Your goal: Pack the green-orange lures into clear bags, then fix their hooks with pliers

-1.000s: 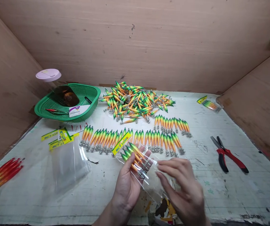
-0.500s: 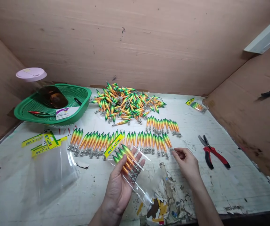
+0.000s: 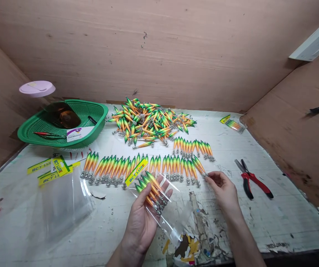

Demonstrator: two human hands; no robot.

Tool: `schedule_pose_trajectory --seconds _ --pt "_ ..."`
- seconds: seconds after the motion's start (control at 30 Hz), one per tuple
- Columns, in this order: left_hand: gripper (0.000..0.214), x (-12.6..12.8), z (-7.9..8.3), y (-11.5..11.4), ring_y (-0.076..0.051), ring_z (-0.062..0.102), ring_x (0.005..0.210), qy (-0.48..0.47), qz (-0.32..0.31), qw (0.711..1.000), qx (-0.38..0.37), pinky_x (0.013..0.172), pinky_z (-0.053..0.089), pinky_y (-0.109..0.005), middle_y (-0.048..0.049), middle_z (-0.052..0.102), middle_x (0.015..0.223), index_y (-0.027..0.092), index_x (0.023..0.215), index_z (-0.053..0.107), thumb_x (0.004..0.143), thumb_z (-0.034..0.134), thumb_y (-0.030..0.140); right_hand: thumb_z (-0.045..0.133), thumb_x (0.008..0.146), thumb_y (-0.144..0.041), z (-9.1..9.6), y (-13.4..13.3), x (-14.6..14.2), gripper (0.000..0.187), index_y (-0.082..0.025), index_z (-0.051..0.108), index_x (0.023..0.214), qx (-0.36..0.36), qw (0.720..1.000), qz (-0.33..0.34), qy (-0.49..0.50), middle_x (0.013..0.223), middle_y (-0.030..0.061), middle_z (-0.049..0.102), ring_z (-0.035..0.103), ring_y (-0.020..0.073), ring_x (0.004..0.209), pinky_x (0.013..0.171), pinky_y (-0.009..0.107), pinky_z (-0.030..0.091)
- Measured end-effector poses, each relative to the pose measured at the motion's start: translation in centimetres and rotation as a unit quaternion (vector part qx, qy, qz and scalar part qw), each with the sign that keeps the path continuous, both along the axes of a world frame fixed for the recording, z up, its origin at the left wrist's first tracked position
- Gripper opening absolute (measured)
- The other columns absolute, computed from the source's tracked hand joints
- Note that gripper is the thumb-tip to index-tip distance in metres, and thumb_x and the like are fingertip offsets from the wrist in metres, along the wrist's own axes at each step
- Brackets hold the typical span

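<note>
While the left hand (image 3: 141, 222) cradles a clear plastic packet (image 3: 159, 202) palm-up, fingers curled under it and thumb pressed on top, several green-and-orange lures (image 3: 148, 187) lie inside, hooks pointing toward the open lower end. A yellow header card (image 3: 136, 172) tops the packet, held tilted so the mouth faces the right side. The right hand (image 3: 222, 187) reaches to the end of a neat row of lures (image 3: 145, 167) on the counter (image 3: 273, 218), fingertips pinching at the last one in the row; whether it is lifted yet cannot be told. Rows are laid side by side, apparently for easy counting, and a shorter row (image 3: 192, 148) sits behind. A loose heap of lures (image 3: 150, 124) lies farther back. Empty packets (image 3: 62, 196) wait at the left, near a green basket (image 3: 98, 111). Red-handled pliers (image 3: 252, 181) rest to the right, and one filled packet (image 3: 233, 124) lies at the far right.
</note>
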State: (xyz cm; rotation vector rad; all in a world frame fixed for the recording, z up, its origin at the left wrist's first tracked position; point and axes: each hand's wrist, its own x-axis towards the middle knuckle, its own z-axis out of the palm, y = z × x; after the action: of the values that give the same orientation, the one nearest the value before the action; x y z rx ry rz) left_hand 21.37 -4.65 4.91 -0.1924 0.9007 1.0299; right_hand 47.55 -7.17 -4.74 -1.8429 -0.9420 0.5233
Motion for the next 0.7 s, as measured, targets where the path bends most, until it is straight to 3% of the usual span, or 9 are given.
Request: schedule_pose_trajectory --seconds 0.3,0.47,0.57,0.7 --pt "0.031 0.0 -0.1 0.1 -0.028 0.071 0.104 -0.001 0.0 1.0 -0.009 0.092 0.059 -0.044 -0.0196 0.073 0.114 0.006 0.122 0.062 0.092 0.055 0.012 0.063 0.092 -0.035 0.2 0.0 0.0 0.024 -0.015 0.061 0.105 0.053 0.998 -0.032 -0.002 0.095 0.0019 0.065 0.064 0.0144 0.082 0.073 0.033 0.056" --pt "0.035 -0.2 0.1 0.1 -0.028 0.072 0.103 -0.008 0.007 1.0 -0.006 0.09 0.06 -0.044 -0.0188 0.073 0.113 0.008 0.126 0.06 0.092 0.054 0.011 0.064 0.085 -0.048 1.4 -0.8 0.2 0.034 -0.016 0.061 0.095 0.029 0.997 -0.054 -0.055 0.084 0.0034 0.063 0.062 0.0168 0.072 0.067 0.034 0.054" --pt "0.036 -0.3 0.1 0.2 -0.03 0.071 0.103 -0.006 0.008 1.0 -0.007 0.089 0.061 -0.044 -0.0194 0.073 0.113 0.007 0.128 0.059 0.092 0.052 0.01 0.066 0.078 -0.052 2.8 -1.5 -0.7 0.036 -0.019 0.065 0.092 0.004 0.989 -0.068 -0.13 0.091 0.0085 0.061 0.058 0.022 0.077 0.067 0.037 0.049" --pt "0.038 -0.2 0.1 0.3 -0.03 0.071 0.103 -0.01 0.011 1.0 -0.003 0.087 0.061 -0.043 -0.0184 0.073 0.113 0.009 0.13 0.057 0.092 0.053 0.01 0.067 0.074 -0.051 3.4 -2.1 -3.2 0.029 -0.023 0.069 0.083 -0.024 0.983 -0.013 -0.183 0.091 0.0077 0.059 0.055 0.0274 0.09 0.075 0.04 0.046"
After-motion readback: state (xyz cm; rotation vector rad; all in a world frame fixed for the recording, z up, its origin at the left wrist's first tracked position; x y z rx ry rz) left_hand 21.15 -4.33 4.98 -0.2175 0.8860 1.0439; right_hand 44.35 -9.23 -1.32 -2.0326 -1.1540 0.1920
